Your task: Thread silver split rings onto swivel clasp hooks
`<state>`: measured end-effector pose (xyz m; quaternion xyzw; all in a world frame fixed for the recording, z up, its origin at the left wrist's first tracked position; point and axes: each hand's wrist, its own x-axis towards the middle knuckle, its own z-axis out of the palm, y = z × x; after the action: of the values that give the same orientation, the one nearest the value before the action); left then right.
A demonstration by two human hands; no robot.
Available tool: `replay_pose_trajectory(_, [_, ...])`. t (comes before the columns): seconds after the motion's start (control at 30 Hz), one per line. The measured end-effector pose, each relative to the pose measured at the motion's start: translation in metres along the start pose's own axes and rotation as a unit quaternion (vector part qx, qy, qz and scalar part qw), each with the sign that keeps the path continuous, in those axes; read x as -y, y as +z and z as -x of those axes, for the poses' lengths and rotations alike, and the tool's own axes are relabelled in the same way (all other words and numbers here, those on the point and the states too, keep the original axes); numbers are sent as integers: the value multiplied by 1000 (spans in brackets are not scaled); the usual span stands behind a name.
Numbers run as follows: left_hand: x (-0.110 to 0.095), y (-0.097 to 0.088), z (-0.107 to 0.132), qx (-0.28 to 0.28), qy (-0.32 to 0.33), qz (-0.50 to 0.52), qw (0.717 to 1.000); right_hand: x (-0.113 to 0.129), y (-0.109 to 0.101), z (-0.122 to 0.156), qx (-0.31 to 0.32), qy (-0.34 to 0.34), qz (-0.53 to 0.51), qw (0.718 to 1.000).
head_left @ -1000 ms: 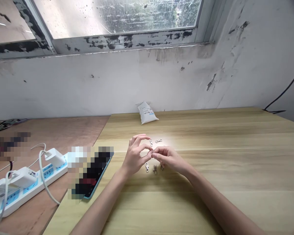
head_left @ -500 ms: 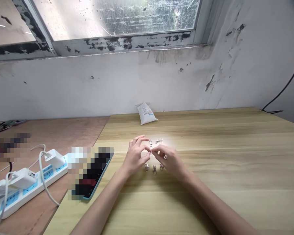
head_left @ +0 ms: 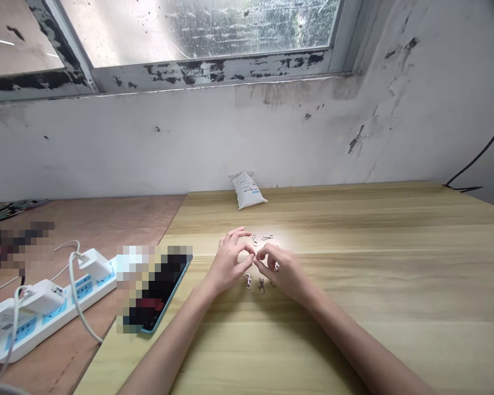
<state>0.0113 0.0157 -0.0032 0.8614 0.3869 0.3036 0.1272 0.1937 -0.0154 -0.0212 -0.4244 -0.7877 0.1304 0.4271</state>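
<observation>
My left hand (head_left: 229, 262) and my right hand (head_left: 280, 270) meet over the light wooden table (head_left: 354, 285), fingertips pinched together on a small metal clasp too tiny to make out. A silver piece shows against my right hand's fingers. Small metal clasps (head_left: 254, 283) lie on the table just below the hands. Two more clasps (head_left: 262, 238) lie just beyond the fingers.
A small white packet (head_left: 248, 190) lies at the table's back near the wall. A phone with a blue case (head_left: 161, 296) sits at the table's left edge. A white power strip (head_left: 45, 315) with plugs and cables rests on the brown table to the left. A black cable (head_left: 477, 156) hangs at the right.
My right hand has turned so its back faces up and a silver piece shows at its fingers. Both hands stay pinched together at the same spot.
</observation>
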Motion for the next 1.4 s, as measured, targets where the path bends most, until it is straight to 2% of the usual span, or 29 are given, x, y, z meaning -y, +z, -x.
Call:
replay_pose_trajectory(0.23, [1,0,0,2,-8,-31,999,-4,0,0,-12,39,-10,999])
replay_pose_trajectory(0.4, [0,1,0,3,-11,-36,999,1,-1,2,5,12,35,999])
replay_pose_trajectory(0.57, [10,-11,-1,1,-31,-53,998,4,-1,2,26,-4,51,998])
replay_pose_trajectory(0.77, [27,-31,2,62,28,-125,990,-7,2,1,78,16,81,994])
replay_pose_trajectory(1.03, [34,-41,4,116,18,-145,982,3,-2,3,164,-34,68,983])
replay_pose_trajectory(1.23, [32,-34,4,130,5,-111,985,-13,-8,-1,82,9,127,988])
replay_pose_trajectory(1.4, [30,-32,4,144,-3,-79,986,-23,-14,-3,55,35,155,986])
